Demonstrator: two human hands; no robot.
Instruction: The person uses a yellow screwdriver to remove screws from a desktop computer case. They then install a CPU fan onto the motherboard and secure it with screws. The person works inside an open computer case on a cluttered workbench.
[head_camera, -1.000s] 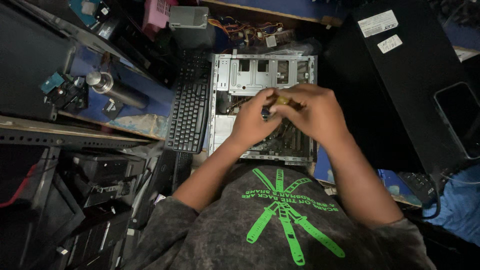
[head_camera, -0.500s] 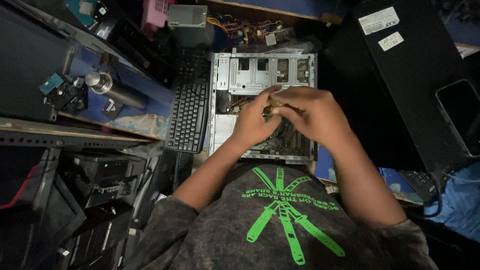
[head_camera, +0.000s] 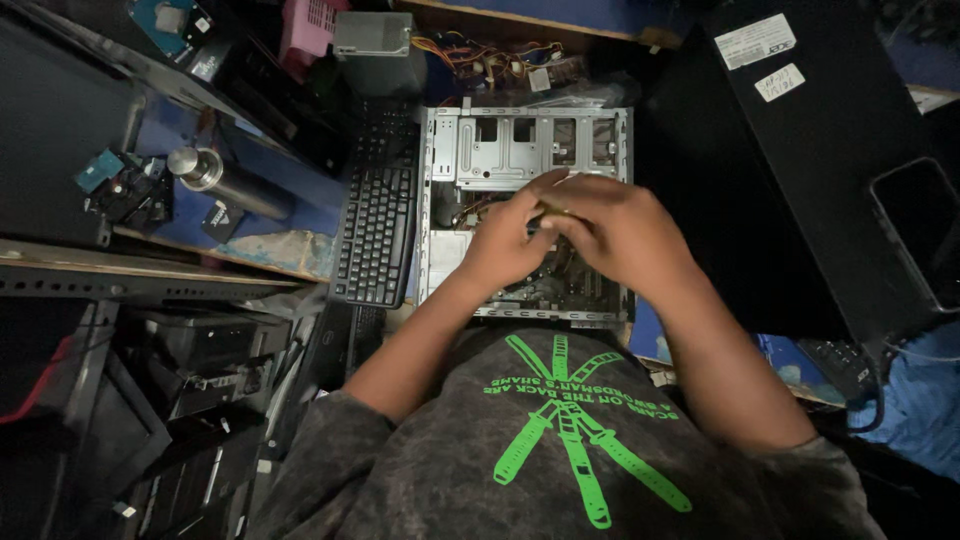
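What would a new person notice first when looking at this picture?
First, the two hands, left hand and right hand, meeting over the open computer case in the middle, with a small yellowish object pinched between them. Beside the case on its left lies a black keyboard. Further left, a metal flask lies on the blue surface.

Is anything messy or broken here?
The computer case lies on its side with the panel off, insides showing, and both hands are over it. A tangle of coloured wires spills loose behind it. Nothing looks plainly broken.
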